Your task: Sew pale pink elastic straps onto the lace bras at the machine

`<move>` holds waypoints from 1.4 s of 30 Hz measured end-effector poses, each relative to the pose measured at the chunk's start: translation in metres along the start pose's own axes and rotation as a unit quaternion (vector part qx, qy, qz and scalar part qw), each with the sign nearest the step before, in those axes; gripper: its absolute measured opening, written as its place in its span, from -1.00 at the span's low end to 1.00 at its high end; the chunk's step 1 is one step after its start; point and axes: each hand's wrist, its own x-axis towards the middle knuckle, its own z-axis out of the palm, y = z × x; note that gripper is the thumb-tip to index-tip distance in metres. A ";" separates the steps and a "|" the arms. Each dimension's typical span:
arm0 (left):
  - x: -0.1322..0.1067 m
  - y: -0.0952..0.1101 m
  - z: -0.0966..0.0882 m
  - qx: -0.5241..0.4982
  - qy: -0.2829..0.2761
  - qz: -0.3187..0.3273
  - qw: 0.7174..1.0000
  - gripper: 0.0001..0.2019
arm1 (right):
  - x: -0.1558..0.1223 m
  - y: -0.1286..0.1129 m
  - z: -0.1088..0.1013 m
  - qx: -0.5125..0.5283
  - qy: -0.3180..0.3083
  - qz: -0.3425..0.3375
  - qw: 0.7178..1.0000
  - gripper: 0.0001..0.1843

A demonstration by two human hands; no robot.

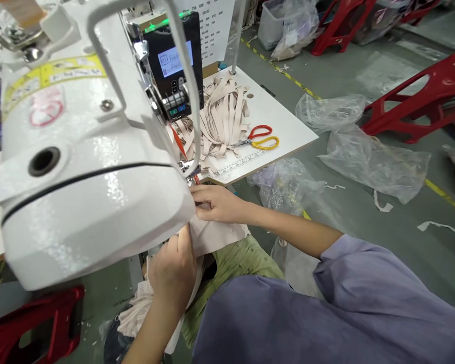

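A piece of pale beige fabric (212, 233) hangs between my two hands, beside the head of a white sewing machine (98, 212). My right hand (218, 203) is closed on its upper edge, with the fingertips close to the presser area, partly behind the machine head. My left hand (174, 265) is closed on the near left side of the fabric, just below the machine head, and its fingertips are partly hidden. The needle is out of sight behind the housing. More pale fabric (136, 308) hangs in a bunch below my left hand.
On the white table (299, 132) lie a heap of beige strips (223, 114), scissors (263, 137) with red and yellow handles, and a printed ruler (240, 164). A lit control panel (176, 58) stands behind. Red stools (417, 96) and plastic bags (375, 156) are on the floor.
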 end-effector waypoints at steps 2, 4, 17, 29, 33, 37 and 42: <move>-0.003 -0.003 0.001 0.000 -0.012 -0.010 1.000 -0.65 | 0.000 0.000 0.003 0.003 0.000 -0.001 1.000 -0.63; -0.005 -0.005 0.001 -0.006 -0.028 -0.035 0.999 -0.66 | 0.000 0.001 0.006 0.002 -0.006 -0.014 1.000 -0.65; -0.014 -0.010 0.004 -0.033 -0.004 -0.054 0.998 -0.67 | -0.008 0.013 0.018 0.027 0.047 -0.041 0.998 -0.62; -0.020 -0.022 -0.007 -0.533 -0.199 -0.293 0.769 -0.59 | -0.063 0.006 0.039 0.020 0.034 0.043 0.998 -0.66; -0.034 -0.019 -0.006 -0.663 -0.231 -0.272 0.658 -0.62 | -0.095 -0.018 0.068 0.120 -0.033 0.027 0.992 -0.64; -0.061 -0.029 -0.019 -0.610 -0.155 -0.363 0.687 -0.66 | -0.088 -0.027 0.104 0.179 -0.057 0.032 0.982 -0.58; -0.085 -0.057 -0.035 -0.522 -0.182 -0.368 0.748 -0.67 | -0.047 -0.025 0.151 0.340 -0.124 0.059 0.930 -0.19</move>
